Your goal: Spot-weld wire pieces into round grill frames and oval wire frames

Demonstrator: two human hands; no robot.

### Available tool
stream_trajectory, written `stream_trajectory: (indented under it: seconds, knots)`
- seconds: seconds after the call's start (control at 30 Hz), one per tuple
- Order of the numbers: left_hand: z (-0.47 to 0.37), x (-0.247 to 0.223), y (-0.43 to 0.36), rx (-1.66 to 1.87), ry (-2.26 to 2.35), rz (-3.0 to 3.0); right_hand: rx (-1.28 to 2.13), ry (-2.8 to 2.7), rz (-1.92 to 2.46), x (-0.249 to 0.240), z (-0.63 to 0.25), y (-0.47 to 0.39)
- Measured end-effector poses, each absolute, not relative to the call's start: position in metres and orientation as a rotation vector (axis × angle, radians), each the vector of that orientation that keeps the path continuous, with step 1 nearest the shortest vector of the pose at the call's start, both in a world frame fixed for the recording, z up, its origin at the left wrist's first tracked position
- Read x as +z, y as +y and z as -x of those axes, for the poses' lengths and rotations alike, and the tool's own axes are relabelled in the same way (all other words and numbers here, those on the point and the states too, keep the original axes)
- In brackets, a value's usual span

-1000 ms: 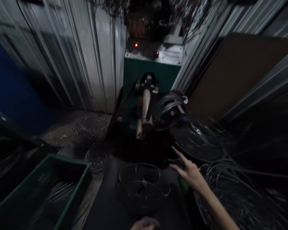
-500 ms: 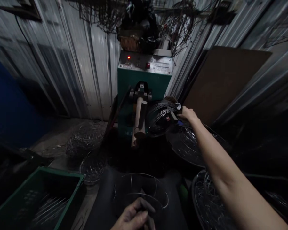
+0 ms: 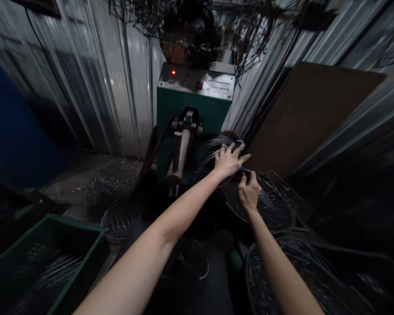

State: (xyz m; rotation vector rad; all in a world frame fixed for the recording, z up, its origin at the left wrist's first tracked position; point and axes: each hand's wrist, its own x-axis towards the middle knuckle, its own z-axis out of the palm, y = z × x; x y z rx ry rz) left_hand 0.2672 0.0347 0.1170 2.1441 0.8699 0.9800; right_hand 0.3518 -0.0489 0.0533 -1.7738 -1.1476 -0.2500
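My left hand (image 3: 230, 161) reaches across to the bundle of looped metal wire (image 3: 213, 143) on the right of the green machine. Its fingers are spread over the wire, and no grip shows. Just below and to the right, my right hand (image 3: 249, 191) is closed, fingertips pressed together beside a small blue part (image 3: 244, 167). What they pinch is too dark and small to make out. A thin wire ring frame (image 3: 204, 274) rests near my lap, mostly in shadow.
The green machine (image 3: 197, 100) has a lit red lamp and two thick metal arms (image 3: 180, 153). A green crate (image 3: 95, 238) with metal rods stands left, near wire frames (image 3: 110, 186). Round containers of wire parts (image 3: 279, 275) stand right. A brown board (image 3: 315, 118) leans behind.
My left hand has left the wire frame near my lap and moved up and right to the wire bundle. My right hand has come down slightly. The view has shifted a little.
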Motion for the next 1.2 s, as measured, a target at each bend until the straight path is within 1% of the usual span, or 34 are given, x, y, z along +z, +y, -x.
stream_trajectory:
  seconds: [0.1, 0.23, 0.4, 0.5, 0.6, 0.7, 0.87, 0.93, 1.0, 1.2]
  knots:
    - [-0.282, 0.117, 0.060, 0.681, 0.913, -2.377, -0.167, -1.061, 1.714, 0.040, -0.350, -0.078]
    - [-0.286, 0.113, 0.073, 0.512, 0.935, -2.514, -0.020, -0.940, 1.611, 0.022, -0.348, -0.108]
    - [-0.290, 0.096, 0.078, 0.618, 0.994, -2.561, 0.217, -0.684, 1.516, 0.013, -0.343, -0.125]
    - [-0.291, 0.090, 0.079, 0.719, 0.979, -2.546, 0.204, -0.507, 1.322, 0.020, -0.347, -0.122]
    - [-0.289, 0.091, 0.080, 0.813, 0.977, -2.471, 0.144, -0.414, 1.184, 0.037, -0.362, -0.118]
    - [-0.287, 0.094, 0.078, 0.870, 0.932, -2.460, 0.069, -0.440, 1.299, 0.060, -0.383, -0.126]
    - [-0.286, 0.096, 0.077, 0.908, 0.933, -2.453, -0.276, -0.866, 1.790, 0.091, -0.393, -0.165]
    - [-0.284, 0.098, 0.079, 0.853, 0.944, -2.425, -0.258, -0.984, 1.917, 0.099, -0.391, -0.175]
    - [-0.280, 0.102, 0.083, 0.765, 0.907, -2.361, -0.197, -1.017, 1.947, 0.105, -0.394, -0.178]
    - [-0.256, 0.119, 0.085, 0.559, 0.522, -2.265, 0.030, -0.768, 1.739, 0.112, -0.434, -0.151]
